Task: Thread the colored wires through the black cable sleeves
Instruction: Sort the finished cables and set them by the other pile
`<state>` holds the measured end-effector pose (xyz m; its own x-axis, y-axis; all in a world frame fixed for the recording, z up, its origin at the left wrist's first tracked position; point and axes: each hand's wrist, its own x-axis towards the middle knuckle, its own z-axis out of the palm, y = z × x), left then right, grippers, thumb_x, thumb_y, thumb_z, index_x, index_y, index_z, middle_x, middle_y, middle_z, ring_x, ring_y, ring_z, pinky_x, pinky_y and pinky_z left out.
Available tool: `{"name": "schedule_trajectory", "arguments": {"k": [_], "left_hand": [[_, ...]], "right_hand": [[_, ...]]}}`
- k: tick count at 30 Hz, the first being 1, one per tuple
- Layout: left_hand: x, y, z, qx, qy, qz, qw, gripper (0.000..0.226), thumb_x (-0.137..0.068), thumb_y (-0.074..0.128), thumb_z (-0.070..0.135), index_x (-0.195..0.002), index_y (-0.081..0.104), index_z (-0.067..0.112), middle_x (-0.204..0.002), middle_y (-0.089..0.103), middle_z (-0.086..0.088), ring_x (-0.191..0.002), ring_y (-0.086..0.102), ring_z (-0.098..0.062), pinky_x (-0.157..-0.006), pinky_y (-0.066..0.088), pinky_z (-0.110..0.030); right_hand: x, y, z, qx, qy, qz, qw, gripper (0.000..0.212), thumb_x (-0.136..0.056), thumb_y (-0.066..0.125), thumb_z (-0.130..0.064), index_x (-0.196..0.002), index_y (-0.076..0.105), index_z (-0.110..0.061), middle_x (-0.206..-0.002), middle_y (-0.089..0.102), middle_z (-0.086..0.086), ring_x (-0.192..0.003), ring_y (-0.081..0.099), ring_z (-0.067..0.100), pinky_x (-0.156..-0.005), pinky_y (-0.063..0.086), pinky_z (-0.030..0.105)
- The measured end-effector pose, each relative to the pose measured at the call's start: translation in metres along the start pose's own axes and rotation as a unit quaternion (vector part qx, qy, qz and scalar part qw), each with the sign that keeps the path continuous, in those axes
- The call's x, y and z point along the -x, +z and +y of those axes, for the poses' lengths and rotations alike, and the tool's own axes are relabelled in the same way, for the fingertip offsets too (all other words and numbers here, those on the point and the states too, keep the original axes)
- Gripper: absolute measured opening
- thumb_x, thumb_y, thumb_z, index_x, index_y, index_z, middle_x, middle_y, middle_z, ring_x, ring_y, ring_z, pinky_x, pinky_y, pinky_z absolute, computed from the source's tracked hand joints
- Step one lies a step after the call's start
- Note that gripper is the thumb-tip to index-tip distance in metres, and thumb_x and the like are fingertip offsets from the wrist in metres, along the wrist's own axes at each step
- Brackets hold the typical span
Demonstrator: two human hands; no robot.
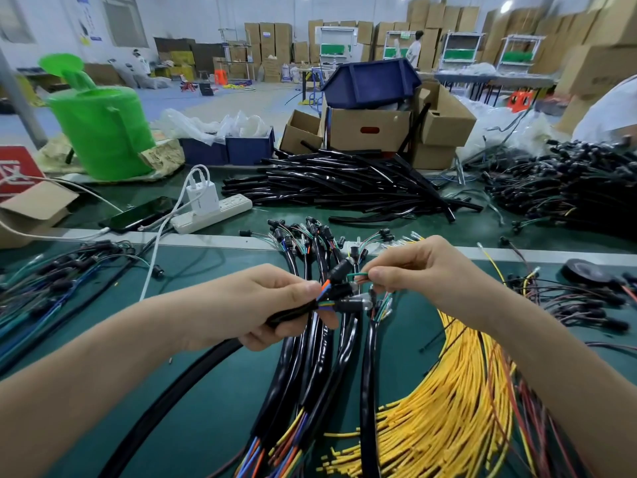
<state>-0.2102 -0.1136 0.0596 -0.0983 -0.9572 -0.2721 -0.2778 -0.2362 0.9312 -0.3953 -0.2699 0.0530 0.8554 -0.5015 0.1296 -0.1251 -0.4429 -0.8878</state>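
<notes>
The left hand grips the mouth end of a black cable sleeve, thumb and curled fingers closed round it, and the coloured wires emerge just beyond the thumb tip. The sleeve's long axis runs from that grip down-left across the worktop toward the person. The right hand, directly opposite and close by, pinches a green wire between thumb and forefinger. It is apparently placed to draw the wire rightward, away from the sleeve mouth.

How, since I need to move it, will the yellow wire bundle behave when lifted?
Probably floppy: the yellow wire bundle lies in a loose curve. Likely to splay apart, since its cut ends already fan out. Probably light, being thin strands.
</notes>
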Motion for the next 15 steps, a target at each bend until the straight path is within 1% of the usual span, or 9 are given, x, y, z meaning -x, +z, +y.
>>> {"name": "schedule_trajectory", "arguments": {"k": [2, 3, 6, 7, 8, 10, 12, 14, 15], "left_hand": [[-0.001, 0.003, 0.001, 0.003, -0.007, -0.009, 1.0, 0.045, -0.086, 0.044, 0.048, -0.096, 0.072, 0.014, -0.053, 0.039, 0.006, -0.042, 0.024, -0.007, -0.038, 0.021, -0.013], [-0.002, 0.005, 0.002, 0.003, -0.009, -0.015, 1.0, 0.044, -0.086, 0.044, 0.048, -0.095, 0.072, 0.015, -0.053, 0.039, 0.006, -0.041, 0.024, -0.007, -0.037, 0.022, -0.013], [-0.003, 0.013, 0.003, -0.016, -0.012, -0.034, 0.999, 0.04, -0.088, 0.044, 0.048, -0.094, 0.072, 0.02, -0.054, 0.04, 0.006, -0.042, 0.026, -0.007, -0.039, 0.023, -0.014], [-0.004, 0.017, 0.002, -0.029, -0.01, -0.039, 0.999, 0.039, -0.089, 0.043, 0.047, -0.092, 0.072, 0.021, -0.054, 0.041, 0.006, -0.043, 0.026, -0.007, -0.039, 0.023, -0.014], [-0.004, 0.021, 0.001, -0.041, -0.007, -0.041, 0.998, 0.036, -0.092, 0.042, 0.045, -0.09, 0.071, 0.022, -0.054, 0.041, 0.007, -0.043, 0.027, -0.008, -0.039, 0.024, -0.014], [-0.006, 0.029, -0.002, -0.056, 0.006, -0.034, 0.998, 0.034, -0.097, 0.04, 0.039, -0.083, 0.067, 0.023, -0.052, 0.041, 0.009, -0.043, 0.028, -0.009, -0.038, 0.025, -0.014], [-0.008, 0.03, -0.003, -0.055, 0.012, -0.007, 0.998, 0.035, -0.098, 0.04, 0.036, -0.076, 0.063, 0.023, -0.05, 0.039, 0.01, -0.042, 0.029, -0.007, -0.037, 0.025, -0.014], [-0.01, 0.026, -0.001, -0.04, 0.011, 0.031, 0.999, 0.037, -0.098, 0.04, 0.037, -0.073, 0.062, 0.023, -0.051, 0.037, 0.008, -0.042, 0.027, -0.008, -0.038, 0.023, -0.016], [-0.011, 0.023, -0.001, -0.03, 0.011, 0.05, 0.998, 0.038, -0.098, 0.04, 0.037, -0.072, 0.063, 0.022, -0.052, 0.037, 0.006, -0.043, 0.026, -0.009, -0.039, 0.021, -0.017]], "right_hand": [[0.0, 0.0, -0.001, 0.009, 0.002, 0.003, 1.0, 0.015, -0.084, 0.068, -0.017, -0.08, 0.078, -0.027, -0.069, 0.069, -0.005, -0.069, 0.058, 0.005, -0.07, 0.046, 0.019], [0.0, 0.0, -0.002, 0.01, 0.0, 0.009, 1.0, 0.015, -0.084, 0.069, -0.017, -0.079, 0.078, -0.027, -0.071, 0.069, -0.002, -0.07, 0.057, 0.008, -0.073, 0.045, 0.025], [0.0, 0.002, -0.006, 0.014, -0.02, 0.015, 1.0, 0.013, -0.083, 0.07, -0.017, -0.08, 0.078, -0.026, -0.079, 0.071, 0.013, -0.073, 0.055, 0.024, -0.076, 0.046, 0.043], [0.0, 0.003, -0.007, 0.021, -0.026, 0.011, 0.999, 0.012, -0.083, 0.07, -0.018, -0.081, 0.078, -0.026, -0.082, 0.07, 0.016, -0.073, 0.056, 0.029, -0.077, 0.046, 0.047], [0.0, 0.004, -0.009, 0.03, -0.032, 0.004, 0.999, 0.01, -0.083, 0.07, -0.019, -0.082, 0.078, -0.025, -0.083, 0.07, 0.016, -0.075, 0.057, 0.033, -0.078, 0.047, 0.049], [0.002, 0.003, -0.011, 0.043, -0.039, -0.011, 0.998, 0.009, -0.084, 0.069, -0.021, -0.083, 0.078, -0.024, -0.082, 0.069, 0.013, -0.074, 0.056, 0.032, -0.072, 0.045, 0.04], [0.003, 0.0, -0.01, 0.042, -0.033, -0.008, 0.999, 0.01, -0.085, 0.068, -0.02, -0.084, 0.077, -0.022, -0.083, 0.07, 0.01, -0.075, 0.058, 0.024, -0.073, 0.045, 0.03], [0.003, -0.003, -0.005, 0.025, -0.013, 0.027, 0.999, 0.011, -0.087, 0.066, -0.019, -0.088, 0.076, -0.023, -0.087, 0.073, 0.0, -0.083, 0.065, 0.009, -0.079, 0.047, 0.019], [0.002, -0.004, 0.0, 0.009, 0.002, 0.063, 0.998, 0.012, -0.087, 0.066, -0.019, -0.092, 0.076, -0.024, -0.091, 0.074, -0.004, -0.088, 0.065, 0.004, -0.081, 0.047, 0.014]]}}
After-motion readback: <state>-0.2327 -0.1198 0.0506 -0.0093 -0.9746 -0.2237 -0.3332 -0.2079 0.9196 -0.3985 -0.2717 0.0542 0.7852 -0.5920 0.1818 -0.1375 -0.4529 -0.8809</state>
